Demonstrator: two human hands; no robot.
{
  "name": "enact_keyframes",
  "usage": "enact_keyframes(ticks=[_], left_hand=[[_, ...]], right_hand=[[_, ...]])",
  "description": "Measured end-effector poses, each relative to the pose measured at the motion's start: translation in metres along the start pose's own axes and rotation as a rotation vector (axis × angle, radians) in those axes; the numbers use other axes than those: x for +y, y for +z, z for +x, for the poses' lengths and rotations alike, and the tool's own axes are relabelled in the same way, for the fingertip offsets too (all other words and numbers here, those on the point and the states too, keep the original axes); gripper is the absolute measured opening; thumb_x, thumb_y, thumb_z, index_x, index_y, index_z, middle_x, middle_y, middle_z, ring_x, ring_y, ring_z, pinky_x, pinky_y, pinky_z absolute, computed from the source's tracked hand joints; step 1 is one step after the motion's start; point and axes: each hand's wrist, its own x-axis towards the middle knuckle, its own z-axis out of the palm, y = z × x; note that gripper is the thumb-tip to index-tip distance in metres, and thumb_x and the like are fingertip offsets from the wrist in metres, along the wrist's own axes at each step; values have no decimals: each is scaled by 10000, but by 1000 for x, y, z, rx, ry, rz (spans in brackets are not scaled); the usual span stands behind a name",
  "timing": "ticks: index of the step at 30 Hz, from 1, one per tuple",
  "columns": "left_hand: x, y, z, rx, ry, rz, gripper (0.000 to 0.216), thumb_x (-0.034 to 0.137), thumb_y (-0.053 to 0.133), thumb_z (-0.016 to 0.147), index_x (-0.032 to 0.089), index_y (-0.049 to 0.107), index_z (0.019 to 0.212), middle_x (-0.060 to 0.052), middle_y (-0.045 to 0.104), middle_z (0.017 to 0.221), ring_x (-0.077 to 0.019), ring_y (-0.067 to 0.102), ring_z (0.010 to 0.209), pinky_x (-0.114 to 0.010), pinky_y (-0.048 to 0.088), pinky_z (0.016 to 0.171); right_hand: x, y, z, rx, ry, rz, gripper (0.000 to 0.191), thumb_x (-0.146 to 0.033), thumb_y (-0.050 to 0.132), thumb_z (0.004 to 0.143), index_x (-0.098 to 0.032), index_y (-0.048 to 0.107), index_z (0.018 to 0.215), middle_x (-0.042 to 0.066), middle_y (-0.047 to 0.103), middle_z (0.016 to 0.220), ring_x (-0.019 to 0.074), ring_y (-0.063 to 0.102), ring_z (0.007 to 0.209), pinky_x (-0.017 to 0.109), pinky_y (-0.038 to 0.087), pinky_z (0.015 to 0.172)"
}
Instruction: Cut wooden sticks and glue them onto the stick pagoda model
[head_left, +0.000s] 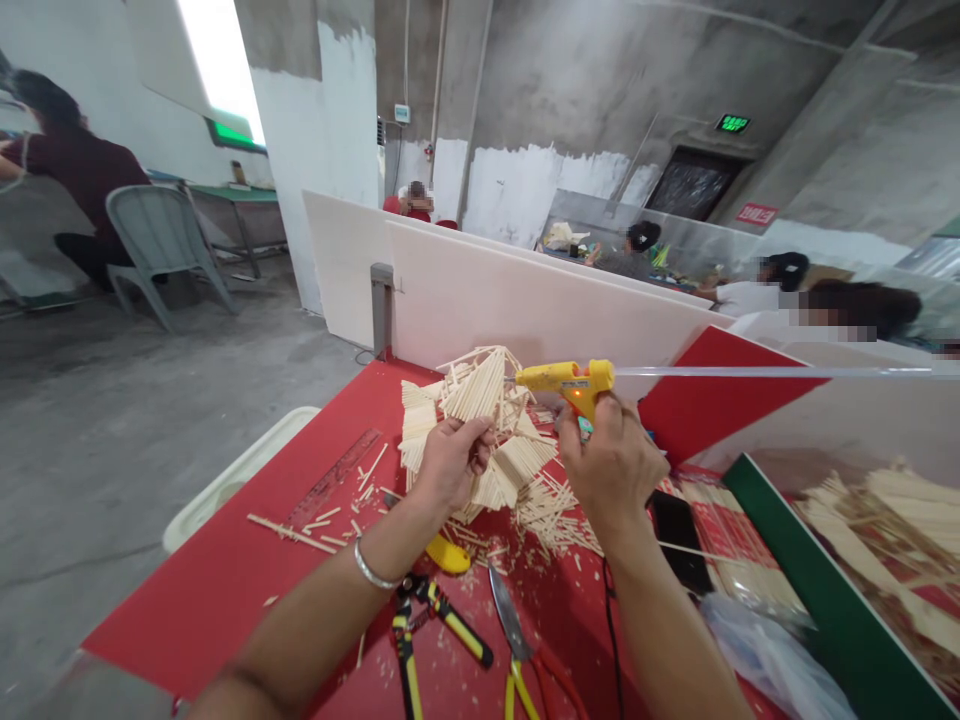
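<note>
My right hand [616, 462] is wrapped round the handle of a yellow hot glue gun [559, 378]. A long clear glue stick [750, 372] runs out of its back, and a small orange light glows on its side. The nozzle points left and meets the edge of a model made of thin wooden sticks [476, 390]; whether it touches cannot be made out. My left hand [456, 458] is closed in a pinch at the front of the model's sloping stick panel. Loose wooden sticks [551, 515] lie beside the model.
On the red table [225, 600] lie wire strippers [442, 620], pliers [510, 625], a yellow-handled tool [448, 553] and a red ruler [334, 478]. A black phone-like slab [681, 540] and bagged sticks [739, 550] sit at right, beside a green-edged box [817, 560]. White partitions [525, 290] stand behind; people work beyond.
</note>
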Motion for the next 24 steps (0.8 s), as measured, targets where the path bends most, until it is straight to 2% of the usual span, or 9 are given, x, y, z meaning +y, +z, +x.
enact_keyframes(ticks=[24], left_hand=[[0, 0, 1, 37, 10, 63, 265, 322, 770, 636, 110, 612, 636, -2, 593, 555, -34, 444, 382, -174, 252, 347]], right_hand=[[0, -1, 1, 9, -8, 11, 361, -400, 491, 900, -128, 550, 1130, 95, 648, 931, 169, 576, 758, 275, 369, 628]])
